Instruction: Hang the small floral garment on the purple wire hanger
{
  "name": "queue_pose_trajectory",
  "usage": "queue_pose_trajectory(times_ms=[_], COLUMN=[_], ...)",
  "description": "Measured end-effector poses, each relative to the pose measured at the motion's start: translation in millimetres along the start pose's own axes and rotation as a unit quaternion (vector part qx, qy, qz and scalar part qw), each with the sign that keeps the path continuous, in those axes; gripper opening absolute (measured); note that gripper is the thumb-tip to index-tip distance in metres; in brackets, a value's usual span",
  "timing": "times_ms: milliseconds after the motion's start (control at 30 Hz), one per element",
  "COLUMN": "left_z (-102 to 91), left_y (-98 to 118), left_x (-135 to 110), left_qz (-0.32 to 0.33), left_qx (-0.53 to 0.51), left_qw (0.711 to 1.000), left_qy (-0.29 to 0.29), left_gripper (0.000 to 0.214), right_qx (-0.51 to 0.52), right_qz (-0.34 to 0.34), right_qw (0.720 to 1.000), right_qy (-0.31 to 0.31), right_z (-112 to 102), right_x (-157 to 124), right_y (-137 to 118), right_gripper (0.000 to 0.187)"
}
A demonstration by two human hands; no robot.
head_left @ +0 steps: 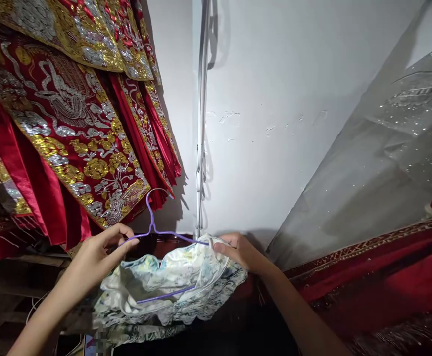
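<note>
A purple clothes hanger with a bare metal hook is partly inside a pale garment with a blue, yellow and grey pattern. My left hand pinches the hanger's left arm, close to the garment's left side. On the other side, my right hand grips the garment's edge where the hanger's right arm goes into it. The hanger's lower bar shows through the garment's neck opening. Folds of cloth hide the hanger's right end.
Red embroidered garments with gold and silver sequins hang at the left. A metal pole stands against the white wall. Sheer sparkly fabric hangs at the right, above red cloth. Wooden shelving lies lower left.
</note>
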State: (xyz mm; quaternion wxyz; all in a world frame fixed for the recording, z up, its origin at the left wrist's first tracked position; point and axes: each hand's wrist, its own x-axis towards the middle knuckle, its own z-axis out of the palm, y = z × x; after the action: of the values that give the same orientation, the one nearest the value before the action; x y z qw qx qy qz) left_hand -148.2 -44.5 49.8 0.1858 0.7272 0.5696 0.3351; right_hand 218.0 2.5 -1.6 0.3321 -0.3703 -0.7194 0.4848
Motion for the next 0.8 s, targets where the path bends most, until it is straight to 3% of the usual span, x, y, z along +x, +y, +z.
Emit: queue_pose_trajectory(times_ms=[67, 133, 200, 233, 267, 300, 367, 433, 500, 600, 800], left_z=[2.7, 10.5, 27.2, 39.5, 53.9, 70.0, 103.0, 131.4, 150.5, 160.5, 140.8], left_y=[2.8, 11.2, 19.4, 22.0, 23.6, 24.1, 23.3, 21.4, 19.9, 20.3, 19.3], left_x=[-0.1, -7.0, -18.0, -23.4, -27.7, -30.4, -29.3, -20.5, -6.2, 20.4, 73.2], left_qz=[0.022, 0.054, 0.08, 0.086, 0.08, 0.068, 0.024, -0.016, -0.04, -0.052, -0.019], left_qx=[0.005, -0.024, -0.068, -0.085, -0.099, -0.106, -0.131, -0.185, -0.245, -0.285, -0.334], left_qw=[0.992, 0.964, 0.918, 0.906, 0.91, 0.932, 0.975, 0.977, 0.96, 0.943, 0.93], left_qy=[0.128, 0.26, 0.382, 0.406, 0.396, 0.339, 0.179, 0.11, 0.129, 0.161, 0.149], left_gripper=[0.021, 0.015, 0.012, 0.01, 0.008, 0.009, 0.017, 0.028, 0.038, 0.037, 0.028], right_qx=[0.057, 0.11, 0.152, 0.167, 0.178, 0.184, 0.195, 0.204, 0.213, 0.238, 0.287], right_qz=[0.031, 0.047, 0.053, 0.05, 0.043, 0.034, 0.016, 0.009, 0.012, 0.019, 0.027], right_qw=[0.998, 0.993, 0.987, 0.984, 0.98, 0.978, 0.973, 0.967, 0.96, 0.948, 0.947], right_qy=[-0.025, -0.021, 0.017, 0.046, 0.074, 0.097, 0.126, 0.151, 0.183, 0.211, 0.143], right_z=[-12.0, -27.6, -42.1, -47.6, -51.6, -54.0, -55.2, -54.3, -54.5, -57.6, -57.3], right_x=[7.4, 17.3, 29.1, 35.5, 41.6, 47.2, 54.9, 56.4, 52.8, 47.6, 62.4], right_y=[-14.5, -31.2, -47.3, -54.2, -60.1, -64.7, -69.7, -68.6, -63.2, -55.7, -70.9], right_gripper=[0.041, 0.04, 0.041, 0.041, 0.041, 0.04, 0.038, 0.037, 0.035, 0.033, 0.03])
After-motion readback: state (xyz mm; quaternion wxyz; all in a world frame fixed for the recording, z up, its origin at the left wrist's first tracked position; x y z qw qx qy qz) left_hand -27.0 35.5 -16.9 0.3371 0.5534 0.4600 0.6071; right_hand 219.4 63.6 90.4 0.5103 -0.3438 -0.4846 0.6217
